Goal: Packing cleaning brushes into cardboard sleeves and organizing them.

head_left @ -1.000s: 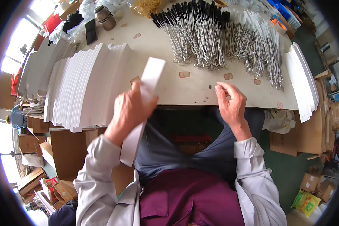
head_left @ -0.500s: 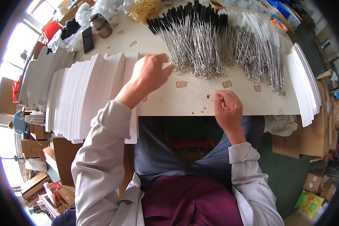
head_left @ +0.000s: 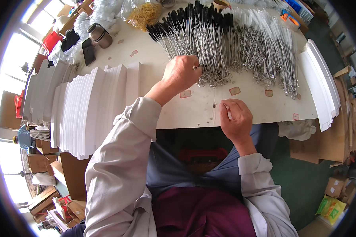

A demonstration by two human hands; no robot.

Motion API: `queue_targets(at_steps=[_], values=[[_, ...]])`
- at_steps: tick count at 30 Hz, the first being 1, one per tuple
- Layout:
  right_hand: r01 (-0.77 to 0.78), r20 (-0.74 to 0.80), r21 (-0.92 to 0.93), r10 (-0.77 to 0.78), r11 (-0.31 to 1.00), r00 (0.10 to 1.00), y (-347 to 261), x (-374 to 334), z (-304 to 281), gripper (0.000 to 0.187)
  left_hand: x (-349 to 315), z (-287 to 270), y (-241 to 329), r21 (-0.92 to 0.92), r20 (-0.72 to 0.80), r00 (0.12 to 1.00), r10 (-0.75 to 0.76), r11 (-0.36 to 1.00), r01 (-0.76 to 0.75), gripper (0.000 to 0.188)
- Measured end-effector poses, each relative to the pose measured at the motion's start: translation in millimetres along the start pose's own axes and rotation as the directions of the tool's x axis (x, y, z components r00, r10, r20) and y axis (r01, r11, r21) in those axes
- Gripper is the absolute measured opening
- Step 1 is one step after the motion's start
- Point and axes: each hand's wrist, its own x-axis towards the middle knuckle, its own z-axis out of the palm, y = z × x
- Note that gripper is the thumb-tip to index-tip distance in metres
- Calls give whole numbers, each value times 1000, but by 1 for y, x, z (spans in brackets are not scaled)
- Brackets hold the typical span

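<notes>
My left hand (head_left: 181, 73) has reached the near edge of a heap of wire brushes with black bristles (head_left: 197, 19). Its fingers are curled together against the looped wire handles (head_left: 213, 75), and the fingertips are partly hidden, so I cannot make out what is between them. Over the table's front edge is my right hand (head_left: 237, 120), fingers bent in and thumb drawn close to them. Whatever it may hold is hidden or too small to name. Beside the black brushes lie white-bristled brushes (head_left: 265, 27) on similar looped wires.
Folded white card sleeves (head_left: 81, 110) stand in a row at left; more white card pieces (head_left: 318, 83) are at the right edge. Farther back are a metal flask (head_left: 100, 36), a phone (head_left: 88, 51), a bag of yellow rubber bands (head_left: 145, 16) and a tape roll (head_left: 290, 20).
My left hand has moved right, from beside the white card to the black brushes' wire loops. My right hand has shifted slightly nearer and left, its fingers still curled.
</notes>
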Motion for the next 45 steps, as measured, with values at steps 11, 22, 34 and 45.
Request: queue_targets(at_steps=[11, 22, 34, 45], values=[[72, 6, -52, -72, 996, 997, -1, 2, 0, 5, 11, 2, -4, -32, -30, 998, -56, 998, 55, 16], [98, 1, -47, -98, 994, 995, 0, 1, -1, 8, 9, -60, -3, -480, 1, 985, -174, 864, 153, 17], [-91, 71, 87, 85, 992, 994, -8, 10, -3, 9, 28, -112, 22, -328, -211, 975, -76, 945, 2, 18], [383, 444, -189, -269, 904, 855, -47, 106, 87, 66, -7, -149, 50, -263, -372, 928, 23, 956, -130, 16]])
